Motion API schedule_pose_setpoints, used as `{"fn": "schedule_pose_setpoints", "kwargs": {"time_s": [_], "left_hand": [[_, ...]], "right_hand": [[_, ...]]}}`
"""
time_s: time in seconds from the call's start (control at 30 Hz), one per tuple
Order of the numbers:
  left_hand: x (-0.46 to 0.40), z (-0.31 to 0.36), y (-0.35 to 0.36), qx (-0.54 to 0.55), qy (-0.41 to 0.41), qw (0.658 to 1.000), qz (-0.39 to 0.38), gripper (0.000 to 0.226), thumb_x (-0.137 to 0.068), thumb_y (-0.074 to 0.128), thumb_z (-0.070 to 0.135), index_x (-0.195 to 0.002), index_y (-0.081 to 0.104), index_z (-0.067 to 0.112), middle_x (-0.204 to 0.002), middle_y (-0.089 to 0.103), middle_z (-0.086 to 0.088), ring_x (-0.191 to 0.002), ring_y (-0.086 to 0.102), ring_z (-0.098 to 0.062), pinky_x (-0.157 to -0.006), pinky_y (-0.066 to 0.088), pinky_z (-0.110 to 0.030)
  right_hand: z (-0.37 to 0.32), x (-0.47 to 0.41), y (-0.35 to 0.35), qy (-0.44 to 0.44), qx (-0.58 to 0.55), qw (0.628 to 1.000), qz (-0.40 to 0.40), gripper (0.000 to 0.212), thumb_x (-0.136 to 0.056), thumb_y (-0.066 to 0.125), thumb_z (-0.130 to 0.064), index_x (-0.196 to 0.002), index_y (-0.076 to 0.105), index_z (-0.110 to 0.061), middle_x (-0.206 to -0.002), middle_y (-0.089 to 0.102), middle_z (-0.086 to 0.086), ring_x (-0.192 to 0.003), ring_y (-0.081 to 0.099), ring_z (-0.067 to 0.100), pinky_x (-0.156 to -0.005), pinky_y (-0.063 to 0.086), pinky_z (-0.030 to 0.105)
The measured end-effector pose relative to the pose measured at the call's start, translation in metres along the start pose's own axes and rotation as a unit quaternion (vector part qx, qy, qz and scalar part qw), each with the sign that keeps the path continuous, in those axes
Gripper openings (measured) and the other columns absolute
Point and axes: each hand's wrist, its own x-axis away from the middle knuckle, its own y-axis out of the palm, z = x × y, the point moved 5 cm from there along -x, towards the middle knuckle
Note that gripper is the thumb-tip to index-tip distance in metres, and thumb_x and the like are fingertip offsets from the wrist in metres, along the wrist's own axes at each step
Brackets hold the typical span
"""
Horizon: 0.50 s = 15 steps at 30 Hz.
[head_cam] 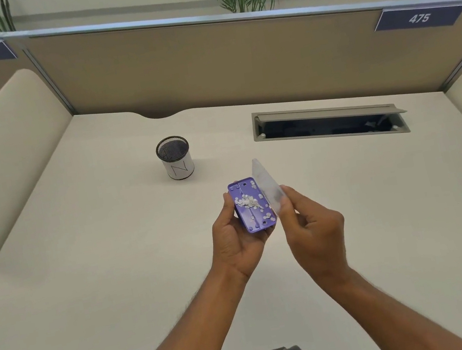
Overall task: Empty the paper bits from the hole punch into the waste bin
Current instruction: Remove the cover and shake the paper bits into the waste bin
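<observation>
A purple hole punch point(251, 205) is held upside down above the desk, gripped from the left side by my left hand point(239, 239). White paper bits point(248, 201) lie scattered on its upturned underside. Its clear plastic tray cover point(266, 185) is swung open to the right, and my right hand point(313, 226) pinches that cover at its lower edge. A small black mesh bin point(175, 161) with a white paper band marked "N" stands upright on the desk, up and to the left of the punch, apart from both hands.
A cream desk point(85, 260) is walled by tan partitions point(205, 63) at the back and sides. An open cable slot point(328, 123) sits at the back right. Plants rise behind the partition.
</observation>
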Motion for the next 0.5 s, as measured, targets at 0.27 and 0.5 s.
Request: {"fn": "schedule_pose_setpoints", "kwargs": {"time_s": [0.27,0.5], "left_hand": [[-0.003,-0.001,-0.002,0.007,0.008,1.000,-0.011,0.039,-0.095,0.059,0.042,-0.110,0.079,0.012,-0.115,0.075,-0.016,-0.090,0.075,-0.031,-0.080,0.061,-0.043],[-0.002,0.002,-0.004,0.010,0.011,1.000,-0.015,0.043,-0.098,0.055,0.044,-0.111,0.078,0.010,-0.115,0.074,-0.017,-0.095,0.073,-0.030,-0.081,0.060,-0.043]], "right_hand": [[0.025,-0.003,-0.004,0.212,-0.063,0.974,0.057,0.025,-0.095,0.055,-0.026,-0.092,0.076,-0.039,-0.079,0.075,-0.014,-0.072,0.068,0.025,-0.069,0.061,0.053],[0.031,-0.006,-0.004,0.256,-0.097,0.957,0.101,0.022,-0.097,0.057,-0.019,-0.103,0.077,-0.025,-0.089,0.076,-0.021,-0.088,0.073,0.007,-0.068,0.064,0.032]]}}
